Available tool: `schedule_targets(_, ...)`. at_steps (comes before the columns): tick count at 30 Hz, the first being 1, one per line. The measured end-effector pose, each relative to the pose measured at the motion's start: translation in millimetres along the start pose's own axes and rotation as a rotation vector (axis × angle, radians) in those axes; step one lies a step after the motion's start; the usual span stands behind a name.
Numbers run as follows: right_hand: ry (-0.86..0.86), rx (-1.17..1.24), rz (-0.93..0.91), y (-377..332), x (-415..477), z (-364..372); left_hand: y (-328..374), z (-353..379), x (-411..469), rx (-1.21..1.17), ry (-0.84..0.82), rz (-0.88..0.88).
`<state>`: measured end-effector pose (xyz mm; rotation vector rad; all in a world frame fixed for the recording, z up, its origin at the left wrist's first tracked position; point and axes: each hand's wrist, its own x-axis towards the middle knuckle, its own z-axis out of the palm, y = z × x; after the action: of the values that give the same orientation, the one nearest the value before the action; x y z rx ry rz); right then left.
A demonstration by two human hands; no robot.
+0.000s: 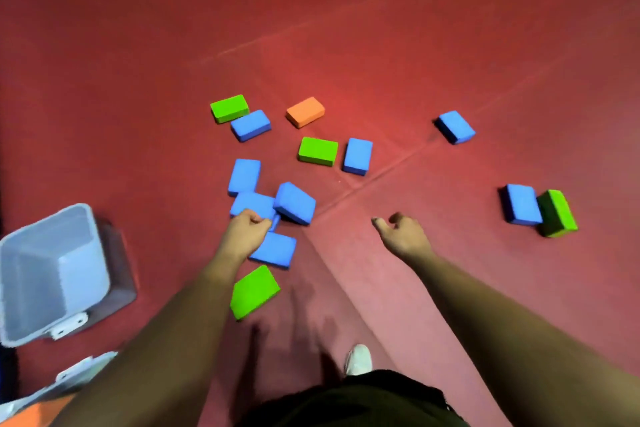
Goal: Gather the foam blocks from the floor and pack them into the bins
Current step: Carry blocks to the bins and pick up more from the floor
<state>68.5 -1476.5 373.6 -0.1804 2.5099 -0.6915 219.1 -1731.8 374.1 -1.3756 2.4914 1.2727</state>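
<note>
Blue foam block lies on the floor, its near edge pinched by the fingers of the left hand; right hand hangs relaxed, empty. Grip deeper before swinging it to the bin

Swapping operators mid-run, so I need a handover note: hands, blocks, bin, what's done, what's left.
Left hand grips the near edge of a blue rectangular foam block. Right hand is open and holds nothing.
Grey plastic bin stands at the left, with no blocks visible inside.
On the red floor: eight blue blocks counting the gripped one, four green foam blocks, one orange foam block.
Done: nothing visibly packed.
Left: all thirteen.
</note>
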Motion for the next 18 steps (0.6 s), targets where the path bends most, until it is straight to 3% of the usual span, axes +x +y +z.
schedule_targets(7, -0.015, 0.036, 0.066, 37.1, 89.0, -75.9, 80.0, 57.8, 46.3, 0.004, -0.025, -0.039)
schedule_targets(11, -0.008, 0.058, 0.023, 18.5, 142.9, -92.5, 103.9, 66.6, 86.9, 0.018, 0.015, -0.063)
schedule_targets(18, -0.002, 0.044, 0.017, -20.2, 250.6, -118.0, 157.8, 101.4, 196.1, 0.049, -0.081, -0.036)
